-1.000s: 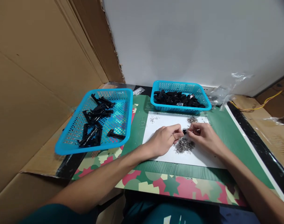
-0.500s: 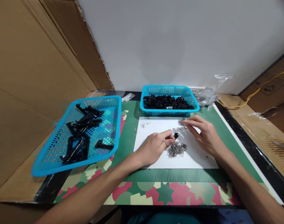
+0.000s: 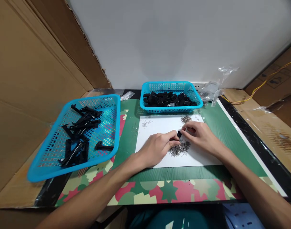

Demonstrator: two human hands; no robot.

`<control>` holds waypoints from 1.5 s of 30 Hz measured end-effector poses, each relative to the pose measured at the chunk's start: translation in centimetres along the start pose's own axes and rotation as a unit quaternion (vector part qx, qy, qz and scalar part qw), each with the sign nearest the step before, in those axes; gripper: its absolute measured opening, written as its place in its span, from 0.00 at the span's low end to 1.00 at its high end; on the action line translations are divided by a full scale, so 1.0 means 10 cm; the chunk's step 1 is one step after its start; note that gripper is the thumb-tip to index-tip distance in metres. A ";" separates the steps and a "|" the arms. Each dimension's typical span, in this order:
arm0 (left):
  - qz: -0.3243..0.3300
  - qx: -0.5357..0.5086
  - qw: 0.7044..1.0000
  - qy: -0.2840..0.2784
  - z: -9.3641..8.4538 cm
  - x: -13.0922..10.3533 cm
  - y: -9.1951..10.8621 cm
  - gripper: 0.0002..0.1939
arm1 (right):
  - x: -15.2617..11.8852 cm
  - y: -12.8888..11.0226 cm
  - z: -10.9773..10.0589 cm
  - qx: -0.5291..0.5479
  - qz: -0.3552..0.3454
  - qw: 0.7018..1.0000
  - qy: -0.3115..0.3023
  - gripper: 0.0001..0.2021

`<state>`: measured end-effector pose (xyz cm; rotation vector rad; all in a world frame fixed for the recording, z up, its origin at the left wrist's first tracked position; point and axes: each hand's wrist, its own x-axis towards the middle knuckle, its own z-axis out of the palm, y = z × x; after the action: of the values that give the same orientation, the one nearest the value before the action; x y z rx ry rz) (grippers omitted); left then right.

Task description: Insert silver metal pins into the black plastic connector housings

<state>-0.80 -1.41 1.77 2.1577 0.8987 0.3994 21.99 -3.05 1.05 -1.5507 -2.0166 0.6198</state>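
Observation:
My left hand (image 3: 158,148) is closed, pinching a small black plastic part (image 3: 179,134) above a white sheet (image 3: 157,127). Thumb and fingers of my right hand (image 3: 199,135) are pinched around a thin metal piece, perhaps a small spring (image 3: 188,128), right beside the black part. Just under the hands lies a pile of small metal springs or clips (image 3: 180,149). A smaller metal pile (image 3: 186,119) sits beyond my right hand, and a few loose pieces (image 3: 145,122) are scattered at the sheet's far left corner.
A blue basket (image 3: 118,127) on the left holds several long black plastic parts (image 3: 81,124). Behind the sheet, another blue basket (image 3: 171,110) is filled with small black parts (image 3: 169,99). Clear plastic bags (image 3: 211,90) lie at back right. Cardboard (image 3: 28,79) walls the left side.
My right hand has come from the far metal pile toward my left hand, with a thin metal piece in its fingers. The left hand keeps its hold on the black part.

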 end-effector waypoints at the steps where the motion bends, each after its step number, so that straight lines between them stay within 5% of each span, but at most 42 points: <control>1: 0.002 -0.003 1.000 -0.001 0.00 0.00 0.00 0.10 | 0.00 0.00 0.00 0.003 -0.003 1.000 -0.004 0.10; 20: -0.014 -0.107 0.994 0.012 -0.01 0.02 -0.03 0.13 | -0.02 -0.02 0.13 0.028 0.029 0.998 0.048 0.13; 36: -0.021 -0.105 0.994 0.007 -0.03 0.01 0.00 0.14 | -0.02 0.08 -0.09 0.032 0.001 0.999 -0.039 0.11; 40: -0.026 -0.103 0.994 0.008 -0.02 0.00 -0.01 0.14 | -0.03 0.14 -0.14 0.009 -0.044 0.999 0.018 0.13; 45: -0.028 -0.101 0.994 0.009 -0.01 0.00 -0.03 0.13 | -0.04 0.12 -0.13 0.059 -0.058 0.980 0.180 0.07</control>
<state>-0.99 -1.20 1.67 1.9423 0.8870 0.4612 23.77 -3.11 1.27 -1.3536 -1.7474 0.3743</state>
